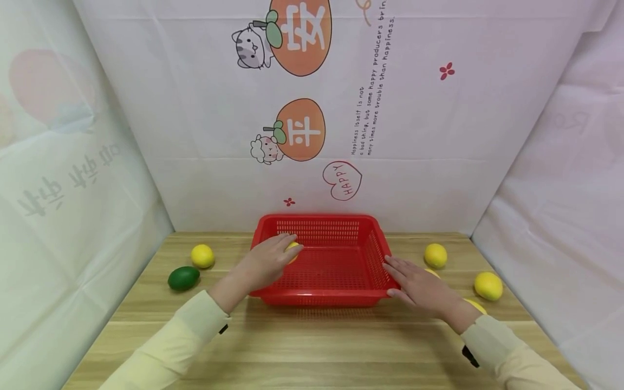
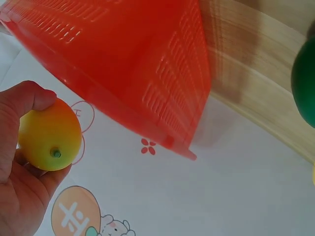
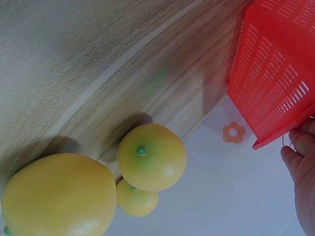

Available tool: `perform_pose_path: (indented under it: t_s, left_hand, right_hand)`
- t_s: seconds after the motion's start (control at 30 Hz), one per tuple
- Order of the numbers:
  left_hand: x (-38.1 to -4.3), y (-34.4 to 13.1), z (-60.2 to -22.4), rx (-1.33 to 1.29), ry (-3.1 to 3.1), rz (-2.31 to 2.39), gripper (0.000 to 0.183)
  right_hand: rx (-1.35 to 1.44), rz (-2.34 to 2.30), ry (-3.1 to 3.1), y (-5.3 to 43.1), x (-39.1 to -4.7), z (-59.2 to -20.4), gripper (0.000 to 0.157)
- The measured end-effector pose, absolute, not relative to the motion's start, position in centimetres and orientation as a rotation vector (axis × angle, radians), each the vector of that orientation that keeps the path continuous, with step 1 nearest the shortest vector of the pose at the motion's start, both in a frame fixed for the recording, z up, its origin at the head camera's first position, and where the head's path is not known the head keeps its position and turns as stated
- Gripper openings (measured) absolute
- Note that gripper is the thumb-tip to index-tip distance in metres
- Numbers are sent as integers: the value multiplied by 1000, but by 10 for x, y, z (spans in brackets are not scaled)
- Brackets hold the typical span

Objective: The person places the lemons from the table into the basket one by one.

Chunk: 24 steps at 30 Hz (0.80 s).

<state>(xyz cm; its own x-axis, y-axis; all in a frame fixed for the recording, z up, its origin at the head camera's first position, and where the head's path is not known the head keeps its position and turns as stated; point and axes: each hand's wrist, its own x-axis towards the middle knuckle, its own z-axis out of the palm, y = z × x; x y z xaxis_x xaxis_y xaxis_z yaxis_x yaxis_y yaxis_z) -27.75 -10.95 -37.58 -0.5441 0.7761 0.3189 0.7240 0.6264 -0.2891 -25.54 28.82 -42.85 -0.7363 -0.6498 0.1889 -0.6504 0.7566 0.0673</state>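
My left hand (image 1: 265, 261) holds a yellow lemon (image 2: 51, 137) over the left part of a red plastic basket (image 1: 317, 293). In the left wrist view the thumb lies along one side of the lemon and the fingers curl under the other, its stem end facing the camera. At the basket's right side, my right hand (image 1: 421, 288) rests its extended fingers against the rim (image 3: 283, 129), thumb near the front corner. The basket's visible floor is bare.
Left of the basket lie a yellow lemon (image 1: 202, 256) and a dark green fruit (image 1: 183, 278). On the right are several more lemons (image 1: 488, 286), two partly covered by my right arm. A white printed cloth (image 1: 414, 195) hangs behind the wooden table (image 1: 292, 352).
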Motion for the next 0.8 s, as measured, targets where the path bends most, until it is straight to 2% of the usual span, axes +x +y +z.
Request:
perform_pose_path:
  t_s: [0.2, 0.47, 0.8]
  left_hand:
    - [-283, -101, -379, -1191, -2450, 154, 62]
    - [-290, -91, -387, -1198, -2446, 86, 53]
    - [-295, -80, -394, -1211, -2494, 111, 60]
  right_hand:
    - [1051, -8, -2711, 289, -257, -430, 67]
    - [1045, 0, -2736, 288, -256, -429, 67]
    - [1044, 3, -2717, 291, -258, -434, 67]
